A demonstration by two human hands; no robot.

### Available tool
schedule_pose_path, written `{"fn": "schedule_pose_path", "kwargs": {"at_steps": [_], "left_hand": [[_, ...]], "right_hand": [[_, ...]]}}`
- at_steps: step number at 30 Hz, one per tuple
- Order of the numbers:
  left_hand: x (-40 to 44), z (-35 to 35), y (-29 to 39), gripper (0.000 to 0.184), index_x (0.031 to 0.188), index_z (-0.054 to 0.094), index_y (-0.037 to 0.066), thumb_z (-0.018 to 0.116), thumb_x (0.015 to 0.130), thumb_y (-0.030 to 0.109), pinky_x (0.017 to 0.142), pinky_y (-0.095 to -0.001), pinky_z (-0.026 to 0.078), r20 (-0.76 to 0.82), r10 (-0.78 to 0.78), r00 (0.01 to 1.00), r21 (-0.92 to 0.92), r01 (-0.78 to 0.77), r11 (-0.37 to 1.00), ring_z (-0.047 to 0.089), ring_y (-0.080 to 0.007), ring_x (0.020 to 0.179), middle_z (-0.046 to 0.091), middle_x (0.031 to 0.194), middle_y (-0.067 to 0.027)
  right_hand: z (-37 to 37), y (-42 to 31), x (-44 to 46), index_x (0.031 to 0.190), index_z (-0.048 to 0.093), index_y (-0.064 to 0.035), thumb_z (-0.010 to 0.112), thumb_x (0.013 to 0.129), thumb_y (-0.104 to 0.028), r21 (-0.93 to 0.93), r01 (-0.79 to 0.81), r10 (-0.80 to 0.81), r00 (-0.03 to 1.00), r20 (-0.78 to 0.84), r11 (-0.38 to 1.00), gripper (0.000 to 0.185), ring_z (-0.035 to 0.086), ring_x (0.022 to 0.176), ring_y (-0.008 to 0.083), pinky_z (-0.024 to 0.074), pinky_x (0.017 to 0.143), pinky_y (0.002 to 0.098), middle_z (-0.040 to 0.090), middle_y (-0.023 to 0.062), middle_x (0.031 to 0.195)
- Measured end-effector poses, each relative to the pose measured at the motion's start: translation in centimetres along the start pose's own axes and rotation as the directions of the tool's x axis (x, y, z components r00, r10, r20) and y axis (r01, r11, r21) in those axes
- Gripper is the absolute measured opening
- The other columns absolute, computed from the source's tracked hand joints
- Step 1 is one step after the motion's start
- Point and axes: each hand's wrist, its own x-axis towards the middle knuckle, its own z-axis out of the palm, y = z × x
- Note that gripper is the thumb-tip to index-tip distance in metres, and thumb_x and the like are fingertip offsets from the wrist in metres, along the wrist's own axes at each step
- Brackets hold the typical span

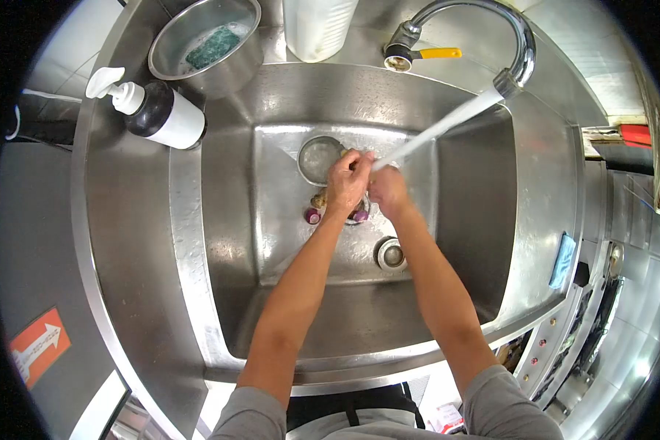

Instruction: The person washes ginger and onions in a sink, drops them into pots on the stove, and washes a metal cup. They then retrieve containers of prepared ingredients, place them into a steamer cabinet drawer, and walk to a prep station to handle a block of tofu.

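Note:
Over the sink [231, 183] my two hands meet under a stream of water [447, 125]. My left hand [347, 182] has its fingers curled, and what they hold, if anything, is hidden. Beside it my right hand [389, 189] is closed too, its fingers covered by the water and by the hand itself. Below them on the sink floor are a purple piece [312, 215] that looks like red onion, another purple piece [361, 215] and a small brownish lump [319, 198]. Left of my hands lies a round metal dish [320, 161], partly covered by my left hand.
The tap [521, 59] with its yellow lever [440, 53] arches from the back right. A pump bottle [165, 117] and a metal bowl [235, 62] with a green scrubber [213, 48] stand at left. A white container [315, 29] stands behind; the drain [392, 254] is near my right forearm.

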Motion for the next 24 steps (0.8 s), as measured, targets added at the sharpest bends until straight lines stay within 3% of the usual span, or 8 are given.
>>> {"fn": "schedule_pose_path", "kwargs": {"at_steps": [4, 6, 7, 11, 15, 17, 21, 24], "left_hand": [[-0.4, -1.9, -1.9, 0.031, 0.078, 0.058, 0.003, 0.068, 0.081, 0.031, 0.059, -0.0338, 0.043, 0.014, -0.023, 1.0, 0.224, 0.019, 0.974, 0.049, -0.0165, 0.06, 0.055, 0.065, -0.0064], [-1.0, -5.0, -4.0, 0.031, 0.079, 0.058, 0.003, 0.069, 0.08, 0.032, 0.059, -0.0335, 0.044, 0.135, -0.119, 0.984, 0.263, 0.08, 0.962, 0.051, -0.0161, 0.06, 0.056, 0.065, -0.0057], [-1.3, -6.5, -4.9, 0.031, 0.079, 0.058, 0.003, 0.069, 0.079, 0.032, 0.059, -0.0332, 0.044, 0.249, -0.212, 0.945, 0.307, 0.131, 0.943, 0.052, -0.0158, 0.06, 0.057, 0.066, -0.0049], [-3.0, -10.5, -6.9, 0.025, 0.083, 0.06, 0.006, 0.067, 0.078, 0.029, 0.064, -0.0338, 0.048, 0.19, -0.323, 0.927, 0.419, 0.221, 0.881, 0.06, -0.0192, 0.068, 0.064, 0.074, -0.007], [-3.4, -12.1, -11.0, 0.02, 0.088, 0.065, 0.009, 0.064, 0.077, 0.026, 0.072, -0.0381, 0.05, -0.062, -0.31, 0.949, 0.467, 0.302, 0.831, 0.065, -0.0278, 0.079, 0.068, 0.082, -0.0102], [-3.5, -11.7, -11.9, 0.021, 0.091, 0.066, 0.01, 0.065, 0.078, 0.027, 0.074, -0.0391, 0.05, -0.063, -0.287, 0.956, 0.509, 0.278, 0.814, 0.065, -0.029, 0.082, 0.068, 0.085, -0.011], [-3.8, -10.5, -13.5, 0.025, 0.095, 0.065, 0.007, 0.066, 0.079, 0.026, 0.062, -0.035, 0.049, -0.117, -0.214, 0.97, 0.497, 0.244, 0.833, 0.063, -0.0217, 0.068, 0.066, 0.08, -0.011], [-4.5, -10.0, -13.8, 0.025, 0.094, 0.063, 0.006, 0.066, 0.082, 0.027, 0.06, -0.0351, 0.049, -0.139, -0.175, 0.975, 0.518, 0.222, 0.826, 0.061, -0.0206, 0.066, 0.065, 0.078, -0.0101]], "right_hand": [[-1.1, 1.1, 0.3, 0.099, 0.057, -0.006, 0.056, 0.091, -0.034, -0.122, -0.049, 0.029, 0.987, -0.159, 0.991, 0.029, 0.056, 0.061, 0.0243, 0.0475, 0.058, 0.0382, 0.059, 0.0108, 0.072], [-5.2, 8.4, 4.2, 0.111, 0.054, -0.0035, 0.06, 0.088, -0.046, -0.847, 0.14, -0.519, 0.836, -0.175, 0.512, 0.049, 0.061, 0.072, 0.036, 0.0491, 0.07, 0.0453, 0.061, 0.0157, 0.077], [-5.7, 10.4, 4.0, 0.127, 0.047, -0.0032, 0.064, 0.085, -0.048, -0.873, 0.087, -0.344, 0.934, -0.097, 0.48, 0.064, 0.06, 0.094, 0.0433, 0.0483, 0.083, 0.0475, 0.06, 0.0215, 0.099], [-1.6, 13.9, 1.9, 0.146, 0.03, -0.017, 0.072, 0.08, -0.039, -0.948, 0.111, -0.431, 0.902, -0.03, 0.297, 0.082, 0.052, 0.112, 0.0436, 0.0466, 0.092, 0.0479, 0.044, 0.0246, 0.127], [-2.6, 14.3, 6.6, 0.132, 0.044, -0.021, 0.073, 0.079, -0.038, -0.914, 0.117, -0.35, 0.936, -0.029, 0.389, 0.063, 0.059, 0.102, 0.042, 0.0516, 0.083, 0.0466, 0.047, 0.0224, 0.124], [-0.5, 10.3, 4.9, 0.122, 0.05, -0.0175, 0.071, 0.08, -0.037, -0.932, 0.182, -0.481, 0.877, 0.01, 0.312, 0.05, 0.061, 0.098, 0.0399, 0.0531, 0.079, 0.0462, 0.051, 0.022, 0.12], [-0.1, 10.7, 9.6, 0.125, 0.051, -0.0202, 0.061, 0.086, -0.033, -0.995, 0.097, -0.254, 0.962, 0.096, -0.007, 0.043, 0.062, 0.097, 0.0367, 0.0537, 0.079, 0.0449, 0.059, 0.0218, 0.111], [-0.5, 12.3, 9.4, 0.129, 0.046, -0.0045, 0.052, 0.089, -0.025, -0.975, 0.084, -0.24, 0.961, 0.133, -0.207, 0.045, 0.066, 0.096, 0.0359, 0.0543, 0.079, 0.0432, 0.062, 0.0226, 0.111]]}}
